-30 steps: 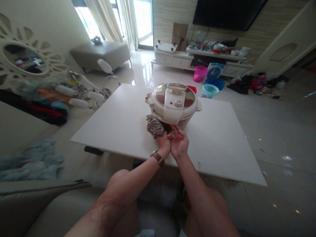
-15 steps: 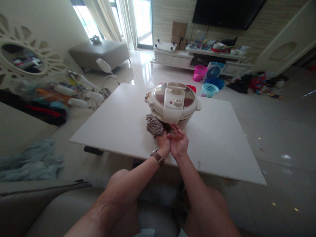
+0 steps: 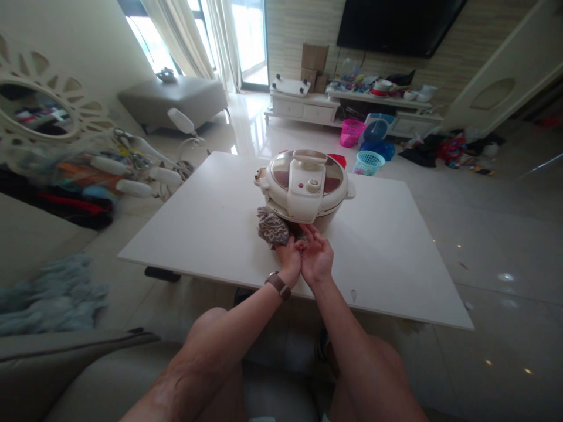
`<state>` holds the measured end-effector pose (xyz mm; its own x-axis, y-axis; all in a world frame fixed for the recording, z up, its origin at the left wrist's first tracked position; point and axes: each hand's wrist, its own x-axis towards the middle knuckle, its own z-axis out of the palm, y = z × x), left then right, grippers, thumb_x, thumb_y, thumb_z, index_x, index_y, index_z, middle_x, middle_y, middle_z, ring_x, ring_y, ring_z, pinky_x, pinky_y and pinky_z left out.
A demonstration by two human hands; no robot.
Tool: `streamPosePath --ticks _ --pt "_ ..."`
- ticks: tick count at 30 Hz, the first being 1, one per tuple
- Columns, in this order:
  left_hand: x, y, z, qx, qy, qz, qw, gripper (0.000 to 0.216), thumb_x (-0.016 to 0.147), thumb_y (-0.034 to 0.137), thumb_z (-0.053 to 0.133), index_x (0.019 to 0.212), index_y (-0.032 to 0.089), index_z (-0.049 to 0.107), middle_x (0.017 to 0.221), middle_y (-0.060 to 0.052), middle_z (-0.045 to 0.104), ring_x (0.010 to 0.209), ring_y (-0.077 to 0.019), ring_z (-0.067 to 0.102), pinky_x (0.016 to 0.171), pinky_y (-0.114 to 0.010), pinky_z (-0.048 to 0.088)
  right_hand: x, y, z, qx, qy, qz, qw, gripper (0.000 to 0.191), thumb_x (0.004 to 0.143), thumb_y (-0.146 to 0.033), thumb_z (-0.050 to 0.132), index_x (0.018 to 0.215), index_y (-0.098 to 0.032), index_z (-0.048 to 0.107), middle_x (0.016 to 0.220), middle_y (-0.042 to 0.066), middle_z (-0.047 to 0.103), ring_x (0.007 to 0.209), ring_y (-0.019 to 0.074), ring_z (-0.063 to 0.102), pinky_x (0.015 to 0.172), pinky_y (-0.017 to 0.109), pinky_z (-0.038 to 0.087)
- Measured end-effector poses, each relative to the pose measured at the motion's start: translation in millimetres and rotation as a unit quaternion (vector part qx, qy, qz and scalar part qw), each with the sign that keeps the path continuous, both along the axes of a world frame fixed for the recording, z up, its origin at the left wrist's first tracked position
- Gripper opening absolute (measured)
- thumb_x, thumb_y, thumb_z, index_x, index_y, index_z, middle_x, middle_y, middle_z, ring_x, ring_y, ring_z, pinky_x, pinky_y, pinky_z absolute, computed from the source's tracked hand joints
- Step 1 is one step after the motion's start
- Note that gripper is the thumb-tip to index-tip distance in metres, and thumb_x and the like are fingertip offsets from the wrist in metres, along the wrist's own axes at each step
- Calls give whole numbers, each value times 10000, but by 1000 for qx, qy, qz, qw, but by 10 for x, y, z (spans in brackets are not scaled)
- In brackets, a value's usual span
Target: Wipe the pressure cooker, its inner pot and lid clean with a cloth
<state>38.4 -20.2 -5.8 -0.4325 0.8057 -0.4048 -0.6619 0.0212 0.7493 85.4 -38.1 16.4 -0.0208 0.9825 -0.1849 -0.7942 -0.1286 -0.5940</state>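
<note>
Head view: my right fingers (image 3: 310, 233), loosely spread, sit under the front of the cooker (image 3: 303, 202); left hand (image 3: 289, 256) clutches cloth (image 3: 272, 227). Cooker's on counter (image 3: 378, 246), just beyond both.

Daylight enters at the back through the glass door (image 3: 250, 44) and window (image 3: 152, 47), both nearly burnt out to white. Its glare streaks the glossy tile floor (image 3: 244, 138), with small bright spots at right. The foreground sofa (image 3: 44, 378) is dim. The wide lens stretches and smears the edges; the pressure cooker (image 3: 307, 202) and table (image 3: 387, 252) look clearer, though fine detail is soft.
</note>
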Motion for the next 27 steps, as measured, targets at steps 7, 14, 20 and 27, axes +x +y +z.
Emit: streamPosePath --ticks 7,14,20,27 --pt "-4 -2 13 2 -16 2 1000 348 793 43 636 738 243 356 570 86 400 487 -76 354 504 -254 304 -7 6 -8 2 -5 2 1000 319 852 -269 551 1131 -226 700 1225 58 781 575 115 628 635 295 575" --pt "-16 -20 66 -15 1 0 1000 296 803 14 585 737 239 404 580 59 416 529 -105 371 532 -286 312 -5 9 -22 8 -10 -1 1000 292 849 -278 555 1094 -233 707 1196 47 789 574 114 635 603 283 569" --pt "-10 -13 36 -6 1 -3 1000 261 781 32 593 747 237 434 597 59 440 522 -105 379 534 -281 321 -3 9 -17 3 -9 0 1000 301 853 -273 549 1106 -223 704 1219 59 781 578 115 636 633 295 576" --pt "1 -20 58 -16 -3 -4 1000 275 818 28 558 746 243 402 558 60 430 519 -109 374 539 -288 315 -20 4 36 -20 1 -9 1000 311 863 -243 517 1111 -222 703 1172 47 795 557 123 617 609 296 566"
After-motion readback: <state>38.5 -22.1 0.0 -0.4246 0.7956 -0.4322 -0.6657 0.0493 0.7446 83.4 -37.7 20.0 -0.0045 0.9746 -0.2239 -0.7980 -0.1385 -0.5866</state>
